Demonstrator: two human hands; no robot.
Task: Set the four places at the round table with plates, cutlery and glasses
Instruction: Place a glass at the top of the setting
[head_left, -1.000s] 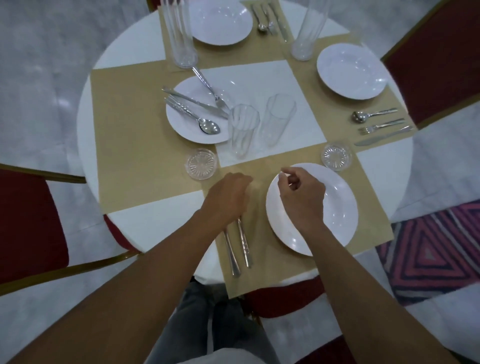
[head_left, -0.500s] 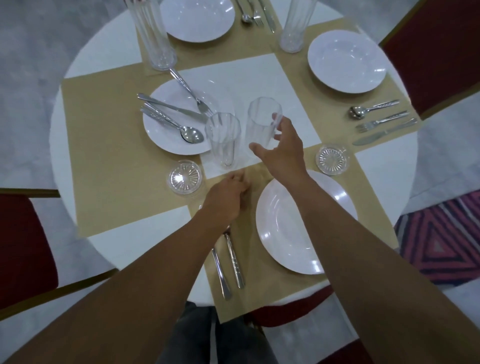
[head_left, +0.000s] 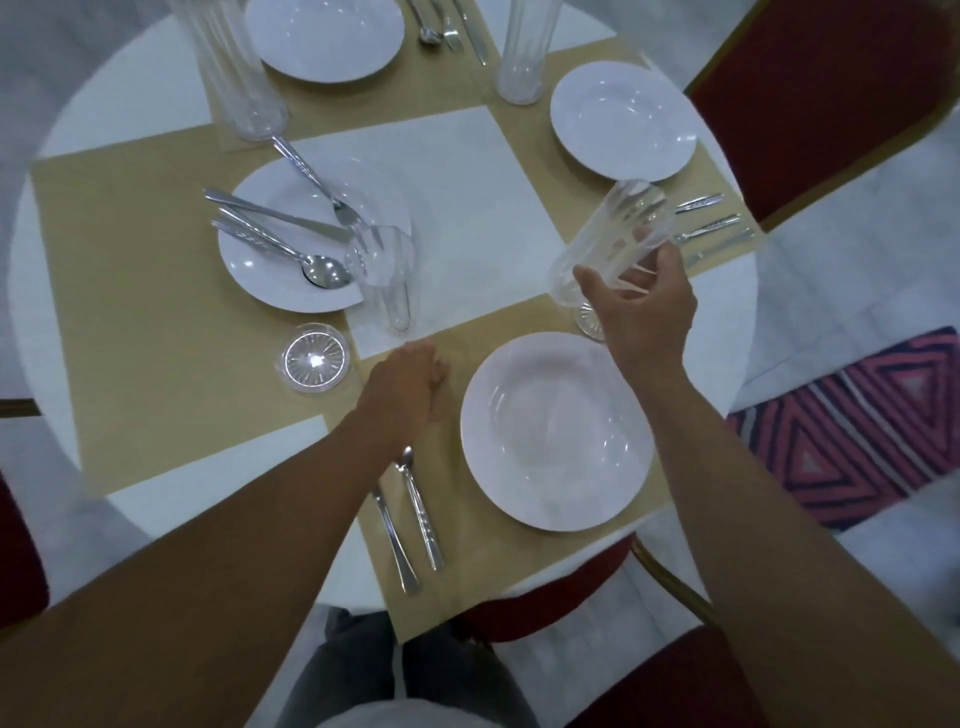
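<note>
Head-camera view down onto a round desk (head_left: 218, 467) laid with tan placemats. Half a second ago my right hand was only reaching for one of two glasses at the centre. Now the right hand (head_left: 641, 306) grips that glass (head_left: 610, 239) around its lower half. It is lifted and tilted over the small clear coaster (head_left: 589, 322) just beyond the near plate (head_left: 558, 431).

The other glass (head_left: 384, 275) stands alone at the centre, just beside the left plate (head_left: 270, 270) (which carries a loose knife, fork and spoon, not yet laid out). My left hand (head_left: 402, 387) rests on the placemat beside the near plate, fingers loosely bent and holding nothing I can see. It sits just above two pieces of cutlery (head_left: 415, 514).

I judge the near place needs only this glass set down on its coaster. The left place, with its own empty coaster (head_left: 313, 357), is the one left to set.
</note>
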